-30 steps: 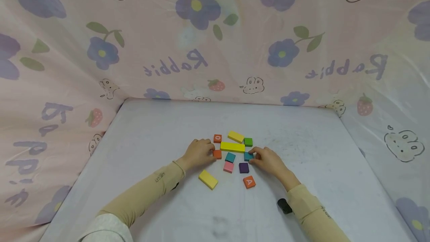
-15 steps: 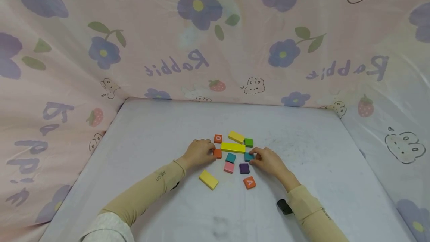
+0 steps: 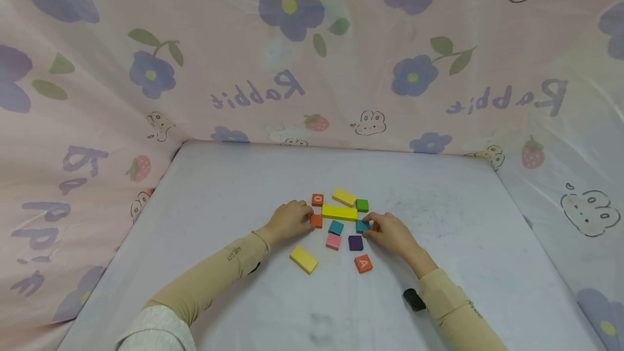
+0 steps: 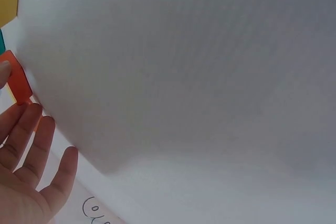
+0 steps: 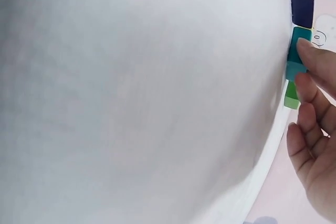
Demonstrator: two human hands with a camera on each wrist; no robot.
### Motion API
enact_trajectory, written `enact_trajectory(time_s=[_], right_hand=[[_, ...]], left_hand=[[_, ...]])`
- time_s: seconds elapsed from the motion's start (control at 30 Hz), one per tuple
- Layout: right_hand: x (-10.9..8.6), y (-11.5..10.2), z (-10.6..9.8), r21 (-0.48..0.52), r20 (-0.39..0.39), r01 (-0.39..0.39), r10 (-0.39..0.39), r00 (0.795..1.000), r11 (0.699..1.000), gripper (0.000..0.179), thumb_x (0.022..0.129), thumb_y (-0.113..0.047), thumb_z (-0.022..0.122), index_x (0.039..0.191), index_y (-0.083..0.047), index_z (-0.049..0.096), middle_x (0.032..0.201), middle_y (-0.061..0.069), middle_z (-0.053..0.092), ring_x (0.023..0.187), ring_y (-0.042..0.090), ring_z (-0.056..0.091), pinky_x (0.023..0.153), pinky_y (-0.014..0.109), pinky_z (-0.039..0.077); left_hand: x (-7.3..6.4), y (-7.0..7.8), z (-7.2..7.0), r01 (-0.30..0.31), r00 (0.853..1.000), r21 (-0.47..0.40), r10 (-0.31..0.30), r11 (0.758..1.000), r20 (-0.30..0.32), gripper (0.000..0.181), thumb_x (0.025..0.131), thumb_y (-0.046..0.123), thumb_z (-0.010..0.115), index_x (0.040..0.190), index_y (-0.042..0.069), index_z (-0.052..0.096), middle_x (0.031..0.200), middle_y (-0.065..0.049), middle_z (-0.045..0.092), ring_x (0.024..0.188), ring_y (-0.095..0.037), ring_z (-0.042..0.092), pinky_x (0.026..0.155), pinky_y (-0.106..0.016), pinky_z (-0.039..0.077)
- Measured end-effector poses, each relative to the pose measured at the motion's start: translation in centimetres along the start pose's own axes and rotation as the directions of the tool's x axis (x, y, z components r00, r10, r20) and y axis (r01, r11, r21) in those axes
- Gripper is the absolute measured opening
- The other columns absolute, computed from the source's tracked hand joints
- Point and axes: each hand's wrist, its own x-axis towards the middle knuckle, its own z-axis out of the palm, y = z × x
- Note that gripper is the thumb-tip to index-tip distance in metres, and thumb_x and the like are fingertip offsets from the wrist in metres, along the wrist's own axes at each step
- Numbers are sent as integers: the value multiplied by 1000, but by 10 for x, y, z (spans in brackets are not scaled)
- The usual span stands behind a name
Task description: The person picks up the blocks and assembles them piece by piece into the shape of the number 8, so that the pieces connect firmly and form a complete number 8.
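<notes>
My left hand [image 3: 288,221] holds an orange block [image 3: 317,221] between thumb and fingers, at the left of a cluster of small blocks. The left wrist view shows the thumb on one side of this orange block [image 4: 19,78] and fingertips at its other end. Opposite, my right hand [image 3: 392,233] pinches a teal block [image 3: 361,226]; in the right wrist view, thumb and index finger lie on the teal block [image 5: 298,51]. Between the hands lie a long yellow block [image 3: 339,213], a second teal block [image 3: 336,227] and a pink block [image 3: 333,241].
Behind are an orange block marked O [image 3: 318,199], a yellow block [image 3: 344,197] and a green block [image 3: 362,206]. Nearer lie a purple block [image 3: 356,243], an orange block marked A [image 3: 363,264] and another yellow block [image 3: 304,259]. A black object [image 3: 414,299] lies by the right sleeve.
</notes>
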Motion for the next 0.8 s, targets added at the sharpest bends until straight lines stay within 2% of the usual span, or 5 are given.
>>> enact_trajectory(time_s=[0.27,0.53,0.67,0.8], right_hand=[[1,0,2,-12,0,-13,13,1000,1000,30,84,-25,69,111,-14,63,71,-2,52,68,13,43,62,26,37],[1,0,2,0,-7,7,-7,1000,1000,30,84,-24,69,111,-13,63,68,-3,51,66,12,42,60,26,35],[0,0,1,-11,-27,40,-40,999,999,29,84,-24,69,109,-12,65,67,-4,50,64,11,42,59,24,35],[-3,-2,1,-2,-57,115,-115,992,993,19,84,-24,68,100,-14,69,67,-7,51,63,8,42,58,21,36]], left_hand=[[-1,0,-1,-7,1000,-7,7,1000,-15,31,82,33,68,104,12,68,90,1,63,73,-11,48,62,-24,42],[-2,0,0,-3,1000,12,3,1000,-14,32,81,34,70,105,13,68,90,2,63,73,-11,48,62,-23,42],[-2,1,-1,-1,1000,13,1,1000,-16,32,81,34,70,105,13,68,91,2,63,74,-11,49,63,-24,43],[-1,0,-1,-2,1000,14,2,1000,-17,32,81,34,70,105,13,68,92,1,64,74,-12,49,64,-25,44]])
